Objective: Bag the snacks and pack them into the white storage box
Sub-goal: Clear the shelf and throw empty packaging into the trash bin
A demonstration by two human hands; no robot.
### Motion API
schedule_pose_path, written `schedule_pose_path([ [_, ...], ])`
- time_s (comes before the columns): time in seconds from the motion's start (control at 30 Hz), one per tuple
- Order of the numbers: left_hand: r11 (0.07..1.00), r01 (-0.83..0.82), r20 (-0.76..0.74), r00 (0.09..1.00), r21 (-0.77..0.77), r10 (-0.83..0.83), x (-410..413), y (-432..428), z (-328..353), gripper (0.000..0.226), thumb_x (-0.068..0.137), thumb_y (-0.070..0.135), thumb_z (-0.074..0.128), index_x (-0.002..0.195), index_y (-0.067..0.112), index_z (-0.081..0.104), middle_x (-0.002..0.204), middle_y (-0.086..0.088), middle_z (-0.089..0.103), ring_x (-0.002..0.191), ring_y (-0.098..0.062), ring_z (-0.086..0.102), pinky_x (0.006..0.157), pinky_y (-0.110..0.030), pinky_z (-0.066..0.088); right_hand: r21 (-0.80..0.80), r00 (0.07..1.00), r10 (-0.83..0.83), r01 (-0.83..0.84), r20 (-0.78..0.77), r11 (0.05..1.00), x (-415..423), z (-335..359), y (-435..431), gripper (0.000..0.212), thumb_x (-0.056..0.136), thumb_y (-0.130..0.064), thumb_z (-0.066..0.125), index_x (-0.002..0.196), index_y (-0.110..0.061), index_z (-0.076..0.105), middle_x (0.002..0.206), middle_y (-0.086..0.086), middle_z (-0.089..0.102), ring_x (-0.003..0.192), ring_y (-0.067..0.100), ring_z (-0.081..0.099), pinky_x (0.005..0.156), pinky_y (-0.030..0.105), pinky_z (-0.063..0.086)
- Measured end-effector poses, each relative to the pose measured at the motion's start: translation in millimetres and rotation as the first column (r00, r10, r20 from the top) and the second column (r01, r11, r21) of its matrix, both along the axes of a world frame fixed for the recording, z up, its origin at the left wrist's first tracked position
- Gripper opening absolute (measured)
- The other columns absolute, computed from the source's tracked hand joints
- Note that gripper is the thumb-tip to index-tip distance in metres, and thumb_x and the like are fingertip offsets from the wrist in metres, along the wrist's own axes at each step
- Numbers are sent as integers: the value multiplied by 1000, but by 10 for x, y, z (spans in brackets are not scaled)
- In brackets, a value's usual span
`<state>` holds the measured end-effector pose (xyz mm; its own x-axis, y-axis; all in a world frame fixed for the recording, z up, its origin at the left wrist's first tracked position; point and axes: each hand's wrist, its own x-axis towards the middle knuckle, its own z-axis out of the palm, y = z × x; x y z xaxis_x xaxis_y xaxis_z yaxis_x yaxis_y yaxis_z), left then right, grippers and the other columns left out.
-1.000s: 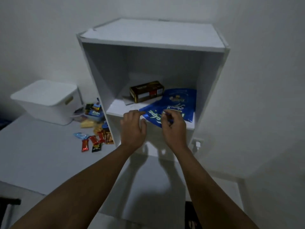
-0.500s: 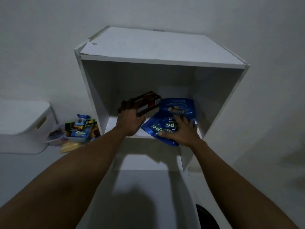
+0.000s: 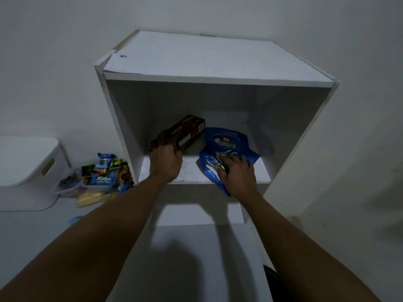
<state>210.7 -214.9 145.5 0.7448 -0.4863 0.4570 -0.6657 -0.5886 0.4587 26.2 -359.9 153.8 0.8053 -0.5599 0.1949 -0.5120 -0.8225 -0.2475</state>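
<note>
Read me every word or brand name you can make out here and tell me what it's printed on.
"Kalpa": small blue snack packet in the pile beside the cabinet.
"Kalpa", upside down: blue pouch under the right hand.
Brown box in the left hand: print too blurred.

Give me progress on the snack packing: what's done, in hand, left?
Done: nothing shows as packed; the white storage box has its lid on. In hand: the left hand grips the brown box and the right hand grasps the blue pouch, both still in the white shelf unit. Left: the loose snack pile beside the storage box, plus bagging and packing everything.
</note>
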Motion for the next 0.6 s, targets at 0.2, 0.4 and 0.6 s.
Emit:
schedule_pose_path([
  [0.2, 1000, -7, -24, 1000, -25, 6, -1, 23, -20, 52, 89, 27, 54, 140, 29, 41, 146, -11, 35, 113, -44, 53, 92, -51, 50, -113, 980, 138, -122, 146, 986, 32, 53, 122, 46, 95, -20, 57, 141, -18, 50, 120, 12, 66, 103, 31, 64, 83, 41, 52],
  [0.4, 999, -32, -6, 999, -34, 32, -27, 30, -3, 53, 90, 24, 56, 142, 26, 44, 146, -13, 37, 116, -44, 50, 97, -50, 48, -162, 970, 227, -238, -84, 958, 120, 229, 51, 52, 92, -13, 53, 141, -25, 43, 133, 9, 55, 110, 35, 61, 77, 46, 56],
  [0.6, 1000, -29, 9, 1000, -3, 29, -51, 35, 14, 56, 88, 23, 56, 143, 28, 41, 145, -13, 38, 116, -44, 50, 95, -50, 48, -290, 934, 299, -347, -198, 892, 144, 340, 36, 85, 95, -10, 54, 154, -40, 0, 145, 14, 41, 77, 35, 65, 52, 39, 52],
])
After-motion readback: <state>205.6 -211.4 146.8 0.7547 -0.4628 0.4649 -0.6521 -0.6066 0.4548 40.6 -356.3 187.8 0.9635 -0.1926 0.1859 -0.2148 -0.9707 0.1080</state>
